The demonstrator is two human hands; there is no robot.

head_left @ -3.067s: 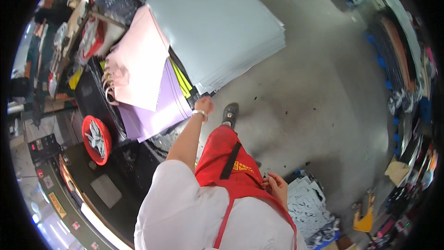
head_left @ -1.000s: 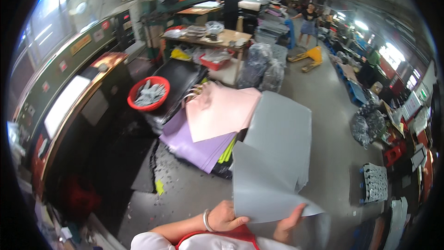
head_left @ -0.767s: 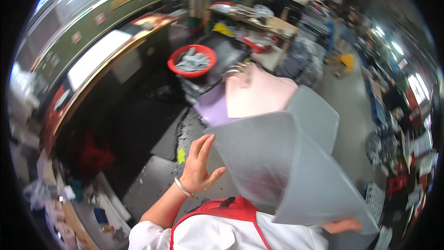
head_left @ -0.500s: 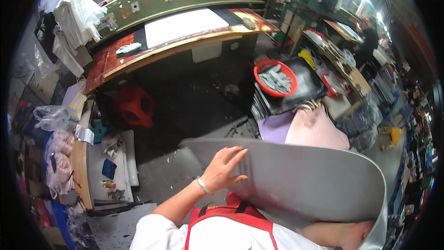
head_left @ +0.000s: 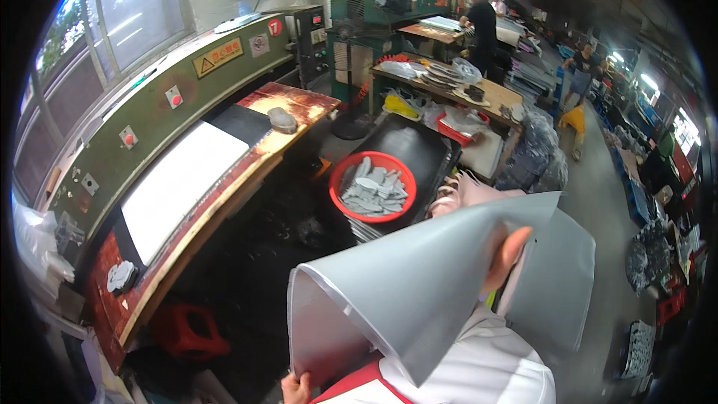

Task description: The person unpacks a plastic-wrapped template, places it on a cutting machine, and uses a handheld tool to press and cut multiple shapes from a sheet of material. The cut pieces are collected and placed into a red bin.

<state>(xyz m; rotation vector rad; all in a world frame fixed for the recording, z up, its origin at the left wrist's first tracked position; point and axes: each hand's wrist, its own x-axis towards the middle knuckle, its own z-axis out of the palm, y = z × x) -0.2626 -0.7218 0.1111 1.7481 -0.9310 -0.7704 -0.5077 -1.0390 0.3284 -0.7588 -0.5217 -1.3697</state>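
A large, flexible grey sheet (head_left: 419,269) is bent into a curve in front of my body. My left hand (head_left: 296,389), low at the near left, pinches the sheet's lower edge. At the right, my right hand (head_left: 508,258) is raised and grips the sheet near its upper fold; the sheet hides part of the fingers. Beyond that hand a further grey panel (head_left: 557,284) hangs down; whether it belongs to the same sheet I cannot tell. Just past the sheet, a red basin (head_left: 407,206) full of grey cut pieces rests on a black stack (head_left: 426,153).
A green press (head_left: 149,127) with a wooden table (head_left: 307,123) bearing a white sheet (head_left: 179,187) runs along the left. A red stool (head_left: 191,333) stands below it. Pink sheets (head_left: 479,191) lie behind the grey one. A person (head_left: 482,26) stands at a far bench.
My view has turned to the right. The flat-held sheet is now lifted and curled; my left hand has gone from its face to its lower edge, and my right hand has risen.
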